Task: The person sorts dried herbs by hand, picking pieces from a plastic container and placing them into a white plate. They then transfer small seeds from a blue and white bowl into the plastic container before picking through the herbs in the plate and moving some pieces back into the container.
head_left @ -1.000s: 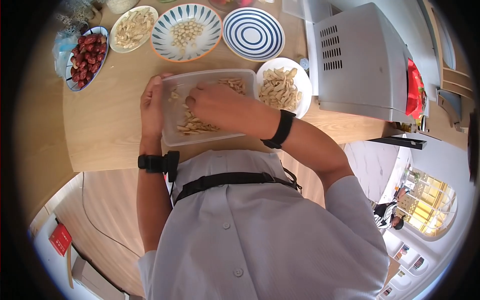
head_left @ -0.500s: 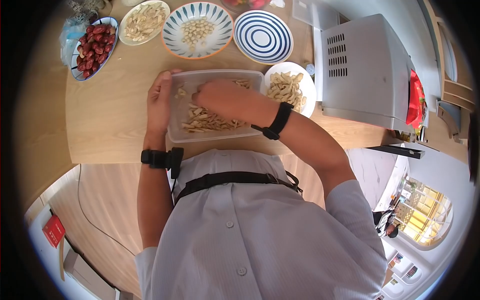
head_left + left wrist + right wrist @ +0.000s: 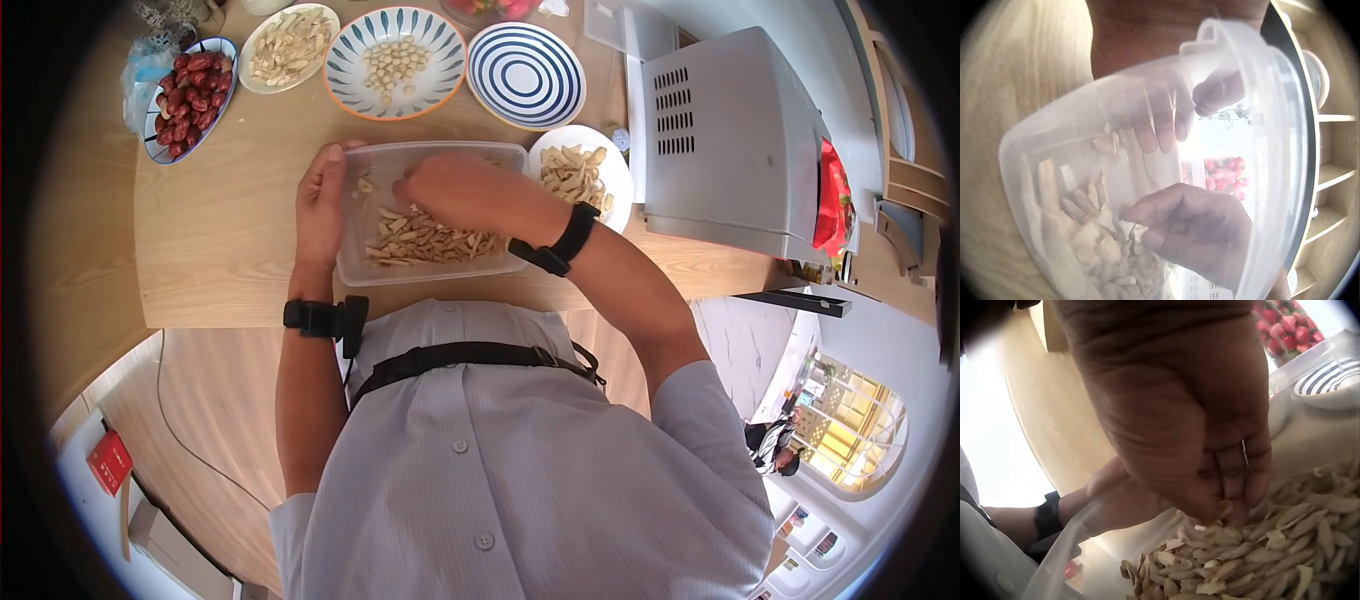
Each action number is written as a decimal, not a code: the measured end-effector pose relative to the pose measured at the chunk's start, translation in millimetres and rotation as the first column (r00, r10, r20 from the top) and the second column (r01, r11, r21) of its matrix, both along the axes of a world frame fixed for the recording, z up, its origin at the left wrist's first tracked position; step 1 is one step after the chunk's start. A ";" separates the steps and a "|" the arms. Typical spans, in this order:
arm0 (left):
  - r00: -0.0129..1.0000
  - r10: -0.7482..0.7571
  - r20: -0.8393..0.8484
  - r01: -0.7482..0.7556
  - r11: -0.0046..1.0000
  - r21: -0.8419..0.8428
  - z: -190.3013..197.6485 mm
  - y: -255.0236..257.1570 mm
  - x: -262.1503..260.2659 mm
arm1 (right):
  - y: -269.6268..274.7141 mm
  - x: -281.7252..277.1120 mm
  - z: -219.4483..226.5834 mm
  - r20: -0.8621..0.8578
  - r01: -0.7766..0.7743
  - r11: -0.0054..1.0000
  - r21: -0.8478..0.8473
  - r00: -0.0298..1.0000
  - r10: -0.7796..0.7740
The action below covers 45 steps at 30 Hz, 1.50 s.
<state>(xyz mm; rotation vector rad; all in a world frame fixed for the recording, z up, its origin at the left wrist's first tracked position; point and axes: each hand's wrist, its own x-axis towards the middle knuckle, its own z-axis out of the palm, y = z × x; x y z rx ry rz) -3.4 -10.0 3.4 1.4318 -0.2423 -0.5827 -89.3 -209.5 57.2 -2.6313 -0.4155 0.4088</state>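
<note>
A translucent plastic box (image 3: 358, 228) sits before me, holding a heap of pale dried root slices (image 3: 430, 243). My left hand (image 3: 321, 205) grips its left end, thumb by the rim and fingers along the wall. Inside the box, my right hand (image 3: 465, 188) is bent down over the slices. Its thumb and fingers (image 3: 1175, 209) show through the plastic in the left wrist view, pinching a slice at the heap. From the right wrist, curled fingertips (image 3: 1235, 509) are seen at the edge of the heap (image 3: 1272, 550).
A white plate of similar slices (image 3: 575, 178) stands just right of the box. Behind are a blue-ringed plate (image 3: 525, 75), a leaf-patterned plate (image 3: 345, 80) with pale round pieces, a plate of pale slices (image 3: 290, 45) and red dates (image 3: 190, 100). A grey appliance (image 3: 735, 140) stands right.
The view has shifted, so the table things sit farther right than a second ago. My right hand has moved slightly within the box; my left hand keeps its hold.
</note>
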 end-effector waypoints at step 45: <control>1.000 -0.001 -0.019 0.002 1.000 0.011 -9.4 2.1 2.3 | -118.9 -106.1 66.6 -0.236 0.498 0.843 0.202 0.861 -0.452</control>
